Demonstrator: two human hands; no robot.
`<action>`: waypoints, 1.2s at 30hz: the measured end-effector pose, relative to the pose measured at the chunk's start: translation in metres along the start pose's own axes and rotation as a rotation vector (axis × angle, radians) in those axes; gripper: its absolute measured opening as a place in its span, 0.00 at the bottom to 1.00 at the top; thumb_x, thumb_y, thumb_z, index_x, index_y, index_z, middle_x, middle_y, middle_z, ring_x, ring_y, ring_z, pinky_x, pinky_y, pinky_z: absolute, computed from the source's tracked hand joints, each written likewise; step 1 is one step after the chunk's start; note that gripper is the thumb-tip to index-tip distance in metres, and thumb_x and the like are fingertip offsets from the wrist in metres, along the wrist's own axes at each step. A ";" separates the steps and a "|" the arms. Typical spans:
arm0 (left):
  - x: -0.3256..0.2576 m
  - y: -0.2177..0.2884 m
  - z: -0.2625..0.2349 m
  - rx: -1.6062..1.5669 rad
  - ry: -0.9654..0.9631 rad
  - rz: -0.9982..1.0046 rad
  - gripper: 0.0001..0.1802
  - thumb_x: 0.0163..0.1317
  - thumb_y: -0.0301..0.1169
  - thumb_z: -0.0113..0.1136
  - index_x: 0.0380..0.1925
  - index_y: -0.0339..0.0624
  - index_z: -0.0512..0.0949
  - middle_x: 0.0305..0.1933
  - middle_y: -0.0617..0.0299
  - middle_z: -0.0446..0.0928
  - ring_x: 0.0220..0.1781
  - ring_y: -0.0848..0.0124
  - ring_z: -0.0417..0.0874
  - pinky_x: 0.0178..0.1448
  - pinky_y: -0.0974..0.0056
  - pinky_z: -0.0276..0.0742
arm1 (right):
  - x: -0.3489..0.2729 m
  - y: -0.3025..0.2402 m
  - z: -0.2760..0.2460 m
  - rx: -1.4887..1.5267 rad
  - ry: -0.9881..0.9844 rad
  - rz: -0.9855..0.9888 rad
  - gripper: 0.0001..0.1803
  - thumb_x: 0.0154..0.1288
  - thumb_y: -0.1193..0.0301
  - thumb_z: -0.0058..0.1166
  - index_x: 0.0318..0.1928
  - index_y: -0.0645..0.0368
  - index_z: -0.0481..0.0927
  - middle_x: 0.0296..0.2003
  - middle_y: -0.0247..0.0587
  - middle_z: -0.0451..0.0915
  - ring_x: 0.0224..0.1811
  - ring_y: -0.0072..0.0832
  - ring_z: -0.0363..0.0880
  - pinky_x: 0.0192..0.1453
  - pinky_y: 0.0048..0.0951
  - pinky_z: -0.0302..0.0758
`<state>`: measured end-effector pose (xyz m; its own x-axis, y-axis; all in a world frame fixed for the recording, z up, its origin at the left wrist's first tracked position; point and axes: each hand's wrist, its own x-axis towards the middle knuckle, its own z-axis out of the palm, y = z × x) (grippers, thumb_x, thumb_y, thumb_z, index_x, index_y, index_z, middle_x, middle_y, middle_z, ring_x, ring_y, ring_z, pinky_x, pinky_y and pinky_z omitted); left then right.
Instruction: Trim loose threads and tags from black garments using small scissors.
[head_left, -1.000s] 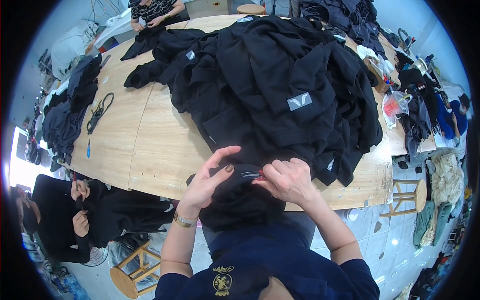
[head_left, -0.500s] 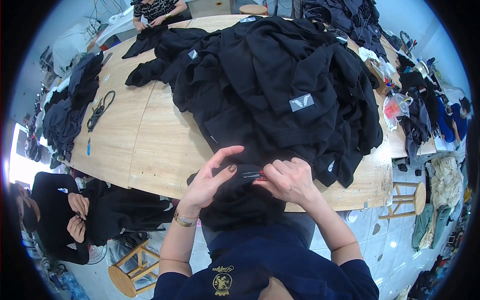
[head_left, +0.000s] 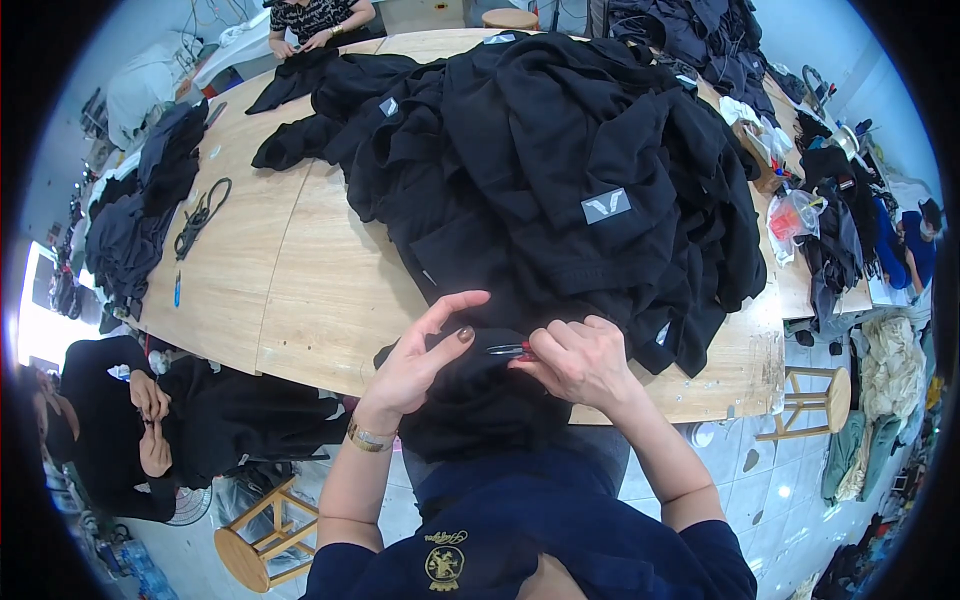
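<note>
almost nothing has moved since a second ago: both hands are in the same spot at the near edge of the table, and only the person sitting low on the left has shifted their hands a little. the left hand (head_left: 425, 355) lies on a black cloth (head_left: 480, 400) with its thumb pressing down and its pointing finger stretched out straight, so it is half open. the right hand (head_left: 578, 358) is closed around a small cutting tool with red handles (head_left: 512, 349), and the tip of the tool sits between the two hands, right on the cloth. the black cloth hangs over the table edge toward the person's lap. just behind the hands is a big pile of black clothes (head_left: 560, 160) that covers much of the wooden table (head_left: 300, 290); one piece shows a small grey patch (head_left: 606, 206). far to the left on the table lie a dark cord (head_left: 200, 215) and a blue pen (head_left: 178, 288). another person (head_left: 120, 420) in black sits low on the left, and one more sits at the far end of the table. a wooden stool (head_left: 262, 540) stands on the floor by the left side.
</note>
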<state>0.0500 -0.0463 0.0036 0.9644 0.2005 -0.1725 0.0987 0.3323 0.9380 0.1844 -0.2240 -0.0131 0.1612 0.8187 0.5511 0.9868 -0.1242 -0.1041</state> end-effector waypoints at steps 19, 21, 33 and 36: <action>0.000 0.002 0.001 0.017 -0.018 -0.012 0.20 0.68 0.29 0.49 0.59 0.38 0.66 0.62 0.61 0.66 0.62 0.75 0.66 0.66 0.69 0.59 | 0.001 0.000 -0.002 0.021 -0.015 -0.005 0.18 0.56 0.51 0.58 0.25 0.49 0.71 0.17 0.28 0.65 0.16 0.21 0.70 0.23 0.24 0.60; 0.000 0.003 0.001 0.019 -0.023 -0.010 0.20 0.68 0.29 0.49 0.59 0.38 0.66 0.62 0.61 0.66 0.63 0.75 0.65 0.66 0.69 0.59 | 0.002 0.000 -0.002 0.020 -0.012 -0.006 0.18 0.56 0.51 0.58 0.25 0.49 0.71 0.17 0.28 0.65 0.16 0.21 0.70 0.23 0.24 0.60; 0.000 -0.001 -0.002 0.095 0.021 0.050 0.21 0.67 0.30 0.51 0.59 0.38 0.66 0.61 0.62 0.67 0.62 0.76 0.64 0.66 0.69 0.58 | 0.002 0.001 -0.002 0.022 -0.024 0.005 0.18 0.57 0.52 0.58 0.25 0.50 0.71 0.18 0.28 0.67 0.16 0.22 0.71 0.23 0.25 0.60; 0.000 -0.004 -0.006 0.196 0.082 0.087 0.22 0.65 0.29 0.55 0.58 0.38 0.66 0.58 0.63 0.68 0.60 0.77 0.65 0.64 0.69 0.60 | 0.001 0.002 0.000 0.044 -0.020 0.021 0.18 0.57 0.52 0.58 0.24 0.51 0.71 0.18 0.29 0.67 0.16 0.23 0.71 0.23 0.25 0.61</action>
<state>0.0481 -0.0426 -0.0020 0.9489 0.2975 -0.1048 0.0695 0.1269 0.9895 0.1862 -0.2233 -0.0122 0.1814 0.8272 0.5319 0.9814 -0.1173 -0.1523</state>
